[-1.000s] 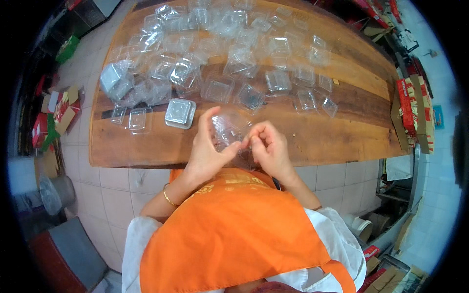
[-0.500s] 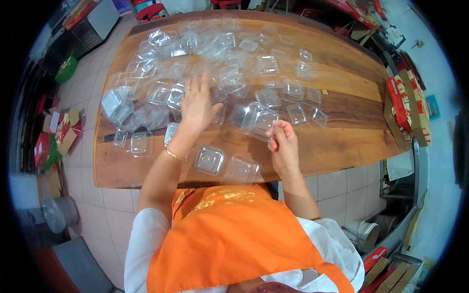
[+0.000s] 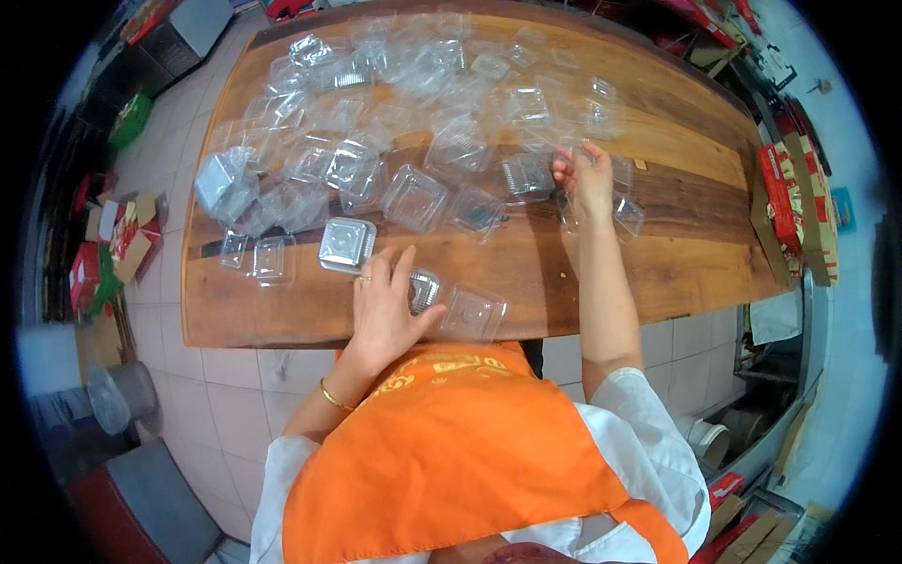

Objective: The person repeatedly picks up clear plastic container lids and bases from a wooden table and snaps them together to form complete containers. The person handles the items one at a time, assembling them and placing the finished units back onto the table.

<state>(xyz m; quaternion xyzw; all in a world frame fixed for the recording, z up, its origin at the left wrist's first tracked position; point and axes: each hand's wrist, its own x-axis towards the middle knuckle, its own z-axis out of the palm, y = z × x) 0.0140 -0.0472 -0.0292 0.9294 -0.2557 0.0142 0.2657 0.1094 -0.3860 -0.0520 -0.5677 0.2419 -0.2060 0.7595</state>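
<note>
My left hand [image 3: 385, 305] is low over the table's near edge, fingers spread, partly covering a small clear plastic container [image 3: 424, 290]. Just beyond its fingertips stands another clear container [image 3: 346, 244]. To its right, close to the edge, lies a wider clear container [image 3: 474, 313]. My right hand [image 3: 585, 179] reaches farther out, fingers bent and apart, over clear containers at the right of the pile; what lies under its palm is hidden. A ribbed clear container [image 3: 528, 177] is beside its fingertips. Between the hands are two more containers [image 3: 415, 198].
A wide heap of clear plastic containers [image 3: 404, 70] covers the far left of the wooden table [image 3: 695, 202]. A carton with red packages [image 3: 789, 207] stands against the table's right side. Boxes [image 3: 132, 235] and a green basket [image 3: 130, 122] are on the floor at left.
My right hand has let go of the clear container it held and moved right and farther away. My left hand has drawn back from the pile toward the near edge.
</note>
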